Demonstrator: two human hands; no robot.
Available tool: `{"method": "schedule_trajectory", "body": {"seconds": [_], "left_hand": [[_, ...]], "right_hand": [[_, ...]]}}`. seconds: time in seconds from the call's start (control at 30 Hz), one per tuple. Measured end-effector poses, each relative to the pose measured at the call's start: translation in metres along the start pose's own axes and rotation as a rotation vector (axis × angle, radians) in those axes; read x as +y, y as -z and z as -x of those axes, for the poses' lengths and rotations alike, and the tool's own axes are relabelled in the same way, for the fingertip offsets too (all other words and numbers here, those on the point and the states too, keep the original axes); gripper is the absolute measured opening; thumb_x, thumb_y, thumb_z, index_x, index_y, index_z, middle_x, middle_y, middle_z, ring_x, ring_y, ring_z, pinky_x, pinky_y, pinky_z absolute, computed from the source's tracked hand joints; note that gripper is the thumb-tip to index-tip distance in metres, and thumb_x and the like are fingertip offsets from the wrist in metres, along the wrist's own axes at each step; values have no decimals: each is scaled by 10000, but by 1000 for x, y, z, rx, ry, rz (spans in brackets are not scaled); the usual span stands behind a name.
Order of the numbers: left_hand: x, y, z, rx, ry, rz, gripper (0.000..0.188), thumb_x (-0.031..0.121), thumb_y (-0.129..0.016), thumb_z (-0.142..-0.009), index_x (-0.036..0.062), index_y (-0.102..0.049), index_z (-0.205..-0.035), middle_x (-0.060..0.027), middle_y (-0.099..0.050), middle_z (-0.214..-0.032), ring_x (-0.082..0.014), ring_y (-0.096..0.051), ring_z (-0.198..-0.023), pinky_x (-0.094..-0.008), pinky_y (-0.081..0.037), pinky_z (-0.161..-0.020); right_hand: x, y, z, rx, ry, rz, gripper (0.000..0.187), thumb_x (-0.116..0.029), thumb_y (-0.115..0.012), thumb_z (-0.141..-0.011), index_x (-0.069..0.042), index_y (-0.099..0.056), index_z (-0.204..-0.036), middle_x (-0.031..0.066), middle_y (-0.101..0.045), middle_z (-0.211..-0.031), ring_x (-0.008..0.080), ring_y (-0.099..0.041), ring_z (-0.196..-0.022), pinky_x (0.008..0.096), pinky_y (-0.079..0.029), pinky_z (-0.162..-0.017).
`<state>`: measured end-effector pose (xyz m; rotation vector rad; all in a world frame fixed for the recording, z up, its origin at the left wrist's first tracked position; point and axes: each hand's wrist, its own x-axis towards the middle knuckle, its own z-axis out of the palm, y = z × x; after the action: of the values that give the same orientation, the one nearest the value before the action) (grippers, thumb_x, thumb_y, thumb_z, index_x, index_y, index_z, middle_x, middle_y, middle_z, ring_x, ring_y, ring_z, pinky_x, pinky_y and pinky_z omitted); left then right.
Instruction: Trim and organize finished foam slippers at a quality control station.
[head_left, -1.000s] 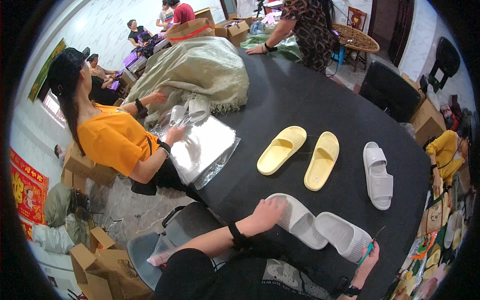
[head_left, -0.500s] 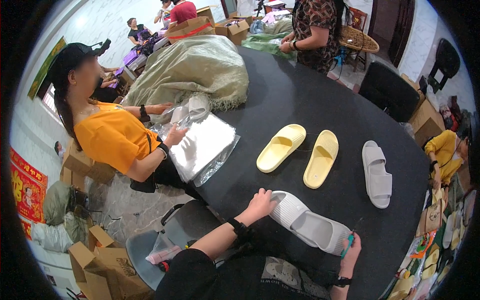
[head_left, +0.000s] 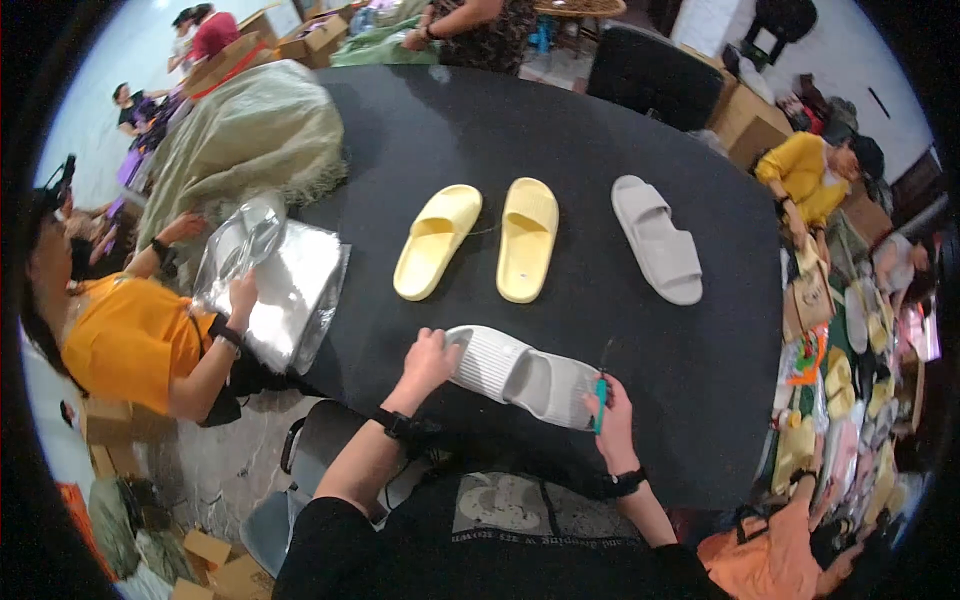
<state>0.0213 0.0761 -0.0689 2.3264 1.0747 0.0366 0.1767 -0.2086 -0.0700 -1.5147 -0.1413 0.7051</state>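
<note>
A light grey slide slipper [head_left: 520, 375] lies lengthwise near the front of the dark table [head_left: 420, 130]. My left hand [head_left: 430, 362] is closed on its ribbed strap end. At its other end, my right hand [head_left: 612, 408] grips a small teal-handled tool [head_left: 600, 400], whose exact kind is hard to make out; the hand is right against the slipper's edge. Beyond my hands sit two pale yellow slides, one at left [head_left: 437, 245] and one at right [head_left: 527, 240]. Another grey slide [head_left: 658, 240] lies farther right.
At left, a person in an orange shirt [head_left: 135, 345] handles grey slippers in clear plastic above a stack of clear bags [head_left: 300, 285]. A large pale green sack [head_left: 250, 130] covers the far-left corner. A black chair [head_left: 655, 80] stands behind the table. Several slippers crowd a surface at right.
My view has swung right, so the table's things appear farther left. Both hands keep their hold at the grey slide's ends. The orange-shirted person's grey slippers have shifted within the plastic.
</note>
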Motion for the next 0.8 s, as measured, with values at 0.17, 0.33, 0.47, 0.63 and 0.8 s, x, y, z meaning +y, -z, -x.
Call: {"method": "schedule_trajectory", "body": {"seconds": [0.17,0.33,0.47,0.63,0.8], "left_hand": [[7,-8,-7,-31,-107,182,317,192,-592,-828,-5,-577,-1076,-156,-554,-884,-297,-572,-859,-378,-478,-757],[36,-13,-26,0,-301,390,356,146,-613,-808,-13,-545,-1120,-163,-587,-951,-284,-587,-825,-351,-477,-744],[46,-7,-71,134,-430,243,368,91,-614,-808,-5,-535,-1155,-146,-563,-1074,-224,-581,-855,-299,-488,-738],[53,7,-129,122,-438,191,412,64,-598,-813,-51,-486,-1192,-232,-465,-1265,-316,-542,-1048,-316,-497,-743],[57,5,-166,125,-426,132,500,58,-577,-823,-62,-405,-1277,-241,-359,-1375,-342,-482,-1163,-355,-497,-814]], "right_hand": [[2,24,2,159,1,-157,474,-51,-696,-778,9,-493,-1202,66,-577,-1061,142,-550,-955,294,-450,-848],[-26,84,0,397,180,-380,335,-28,-657,-790,-29,-564,-1112,36,-591,-1024,151,-571,-926,309,-459,-857],[-51,127,6,583,303,-466,348,-86,-667,-801,-24,-559,-1126,64,-599,-1026,187,-605,-903,337,-493,-803],[-23,179,9,778,272,763,446,-110,-637,-826,5,-469,-1223,119,-629,-819,161,-627,-662,274,-479,-487],[-34,148,39,761,74,67,447,-103,-617,-843,21,-438,-1233,84,-601,-789,108,-579,-536,220,-432,-396]]}}
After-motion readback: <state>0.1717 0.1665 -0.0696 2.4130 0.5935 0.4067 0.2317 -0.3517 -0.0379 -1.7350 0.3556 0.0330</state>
